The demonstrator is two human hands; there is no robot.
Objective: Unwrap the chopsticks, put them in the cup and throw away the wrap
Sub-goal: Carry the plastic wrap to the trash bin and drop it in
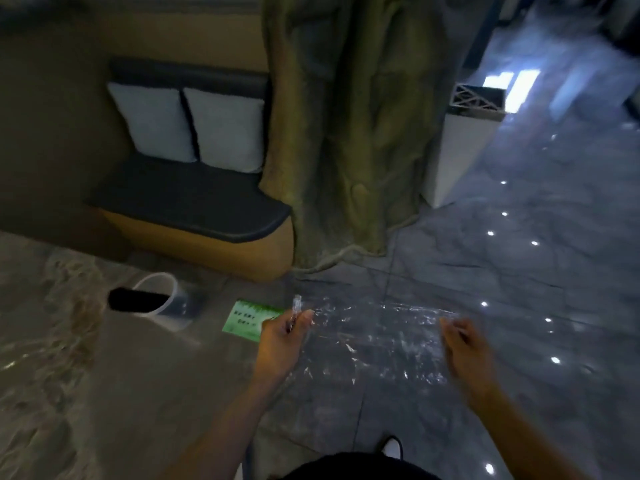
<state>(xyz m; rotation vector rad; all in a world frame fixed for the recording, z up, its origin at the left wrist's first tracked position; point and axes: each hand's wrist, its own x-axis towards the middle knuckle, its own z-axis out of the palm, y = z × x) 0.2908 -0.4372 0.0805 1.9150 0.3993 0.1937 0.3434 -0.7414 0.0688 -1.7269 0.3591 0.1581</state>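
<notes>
My left hand is closed around a thin dark stick whose film-covered tip pokes up above my thumb; it looks like the chopsticks. A crinkled clear plastic wrap stretches from those fingers across to my right hand, which pinches its far edge. That hand is blurred. The clear plastic cup stands on the brown marbled table, left of my hands and well apart from them. Something dark fills its near side.
A green printed card lies on the table just behind my left hand. Beyond the table are a black-cushioned bench with two grey pillows, a tree-trunk-like pillar and a white bin on the glossy grey floor.
</notes>
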